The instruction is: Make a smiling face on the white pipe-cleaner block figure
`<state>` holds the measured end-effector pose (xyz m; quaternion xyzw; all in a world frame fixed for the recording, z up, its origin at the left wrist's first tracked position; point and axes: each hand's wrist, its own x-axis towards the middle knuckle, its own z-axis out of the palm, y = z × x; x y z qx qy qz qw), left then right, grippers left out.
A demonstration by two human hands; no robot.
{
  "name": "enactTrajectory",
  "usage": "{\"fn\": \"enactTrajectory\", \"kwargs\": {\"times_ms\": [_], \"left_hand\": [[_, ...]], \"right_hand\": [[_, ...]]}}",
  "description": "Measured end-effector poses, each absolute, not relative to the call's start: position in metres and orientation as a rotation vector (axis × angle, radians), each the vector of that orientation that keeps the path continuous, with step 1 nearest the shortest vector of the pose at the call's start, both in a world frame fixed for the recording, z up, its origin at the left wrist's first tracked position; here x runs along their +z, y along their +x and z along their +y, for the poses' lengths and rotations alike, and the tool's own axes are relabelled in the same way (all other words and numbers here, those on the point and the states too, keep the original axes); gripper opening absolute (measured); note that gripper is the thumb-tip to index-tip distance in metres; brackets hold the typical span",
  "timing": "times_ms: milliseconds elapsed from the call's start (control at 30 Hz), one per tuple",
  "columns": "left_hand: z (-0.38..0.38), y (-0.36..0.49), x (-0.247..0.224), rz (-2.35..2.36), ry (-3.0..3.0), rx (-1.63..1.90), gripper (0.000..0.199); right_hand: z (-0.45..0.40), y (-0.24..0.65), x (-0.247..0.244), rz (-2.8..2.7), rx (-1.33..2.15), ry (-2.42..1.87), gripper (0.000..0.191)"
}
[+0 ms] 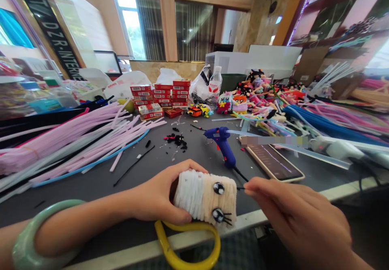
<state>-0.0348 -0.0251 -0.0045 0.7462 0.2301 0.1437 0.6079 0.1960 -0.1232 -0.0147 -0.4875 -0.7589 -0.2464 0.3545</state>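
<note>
My left hand point(179, 193) is wrapped round a box-shaped figure point(206, 197) covered in white and cream pipe cleaner, at the table's front edge. Two shiny black eyes are on its cream part, with short black strands beside the lower one. My right hand point(291, 209) pinches a thin black strand point(240, 188) between thumb and fingertips, at the figure's right side. Whether the strand touches the figure is hard to tell. Yellow scissor handles point(218, 245) show below the figure. Behind it lies a blue glue gun point(224, 148) with a black cord.
A phone point(273, 160) lies right of the glue gun. Pink and white pipe cleaners point(75, 140) spread on the left. Red boxes point(161, 96), a bottle point(215, 83) and small dolls point(258, 90) stand at the back. Black scraps point(179, 140) lie mid-table; blue pipe cleaners point(319, 126) are at right.
</note>
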Motion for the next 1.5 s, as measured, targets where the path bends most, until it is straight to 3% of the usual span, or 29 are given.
{"fn": "enactTrajectory", "kwargs": {"times_ms": [1500], "left_hand": [[-0.022, -0.035, -0.003, 0.542, 1.809, 0.277, 0.056]], "right_hand": [[-0.107, 0.181, -0.016, -1.957, -0.691, -1.073, 0.03]]}}
